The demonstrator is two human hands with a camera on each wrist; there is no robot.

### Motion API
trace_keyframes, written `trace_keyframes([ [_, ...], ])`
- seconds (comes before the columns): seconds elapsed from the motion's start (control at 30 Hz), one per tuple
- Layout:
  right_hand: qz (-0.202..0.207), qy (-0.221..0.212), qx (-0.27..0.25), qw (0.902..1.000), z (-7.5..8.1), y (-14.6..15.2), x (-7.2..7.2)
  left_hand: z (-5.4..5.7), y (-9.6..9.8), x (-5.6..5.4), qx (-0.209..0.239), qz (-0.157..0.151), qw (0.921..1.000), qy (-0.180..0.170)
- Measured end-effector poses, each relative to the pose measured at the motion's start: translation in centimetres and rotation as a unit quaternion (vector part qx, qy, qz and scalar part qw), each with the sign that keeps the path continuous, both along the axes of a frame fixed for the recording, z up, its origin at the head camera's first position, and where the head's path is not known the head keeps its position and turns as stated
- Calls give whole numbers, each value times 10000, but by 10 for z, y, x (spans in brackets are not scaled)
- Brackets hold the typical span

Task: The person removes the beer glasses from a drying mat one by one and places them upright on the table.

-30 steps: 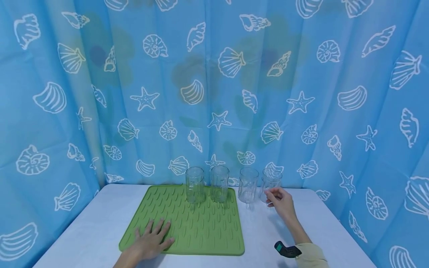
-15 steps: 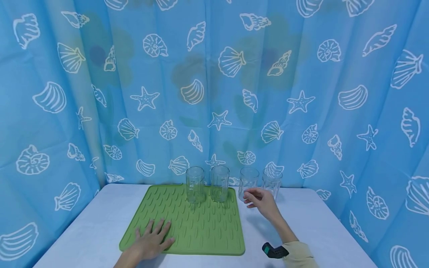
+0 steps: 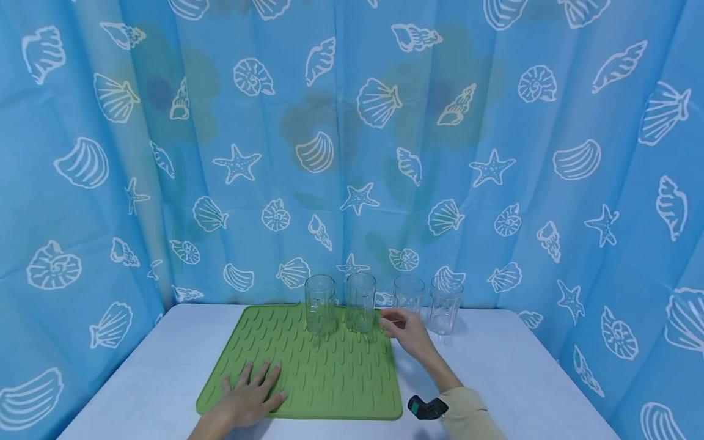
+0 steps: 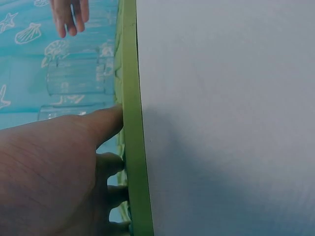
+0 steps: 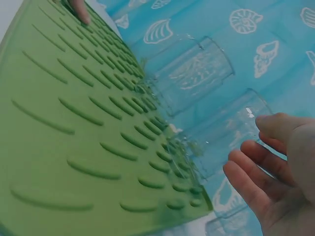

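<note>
My left hand (image 3: 244, 400) rests with spread fingers on the near left part of a green ridged silicone mat (image 3: 330, 385). In the left wrist view, the left hand's fingers (image 4: 109, 123) press by the mat's edge (image 4: 135, 147). Two clear glasses, one (image 3: 320, 296) to the left and one (image 3: 360, 296) to the right, stand upright on the mat's back part. My right hand (image 3: 408, 332) hovers beside the right one with loosely bent fingers and holds nothing. In the right wrist view, the right hand (image 5: 275, 167) is close to a glass (image 5: 221, 132); contact is unclear.
Right of the mat, two more clear glasses stand on the white table (image 3: 495, 366): one (image 3: 409, 290) partly behind my right hand, the other (image 3: 447, 305) farther right. A blue curtain with white shells (image 3: 352, 122) surrounds the table's back and sides.
My right hand has moved left, from in front of the rightmost glass, past its neighbour, to beside the mat's right glass. My left hand and the glasses have stayed put.
</note>
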State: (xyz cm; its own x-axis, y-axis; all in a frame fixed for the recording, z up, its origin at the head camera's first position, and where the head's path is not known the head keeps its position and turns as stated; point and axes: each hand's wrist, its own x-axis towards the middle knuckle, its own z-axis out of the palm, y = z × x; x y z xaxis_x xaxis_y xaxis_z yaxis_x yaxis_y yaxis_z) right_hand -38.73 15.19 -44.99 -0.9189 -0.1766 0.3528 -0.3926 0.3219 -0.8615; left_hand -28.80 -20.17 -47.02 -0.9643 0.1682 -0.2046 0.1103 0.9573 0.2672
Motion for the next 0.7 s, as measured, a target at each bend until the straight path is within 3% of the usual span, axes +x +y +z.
trace_keyframes([
  [0.2,-125,-82,-214,9997,-1,-11,-4,0,0,0,57,-7,10000,23],
  [0.37,-25,-259,-343,9991,9,-19,6,-1,0,0,79,-10,10000,-13],
  [0.6,-90,-408,-628,9972,-16,-22,-15,-2,-2,0,79,12,10000,30],
  [0.7,-134,-466,-661,9966,-16,-26,-15,2,1,3,84,11,10000,46],
])
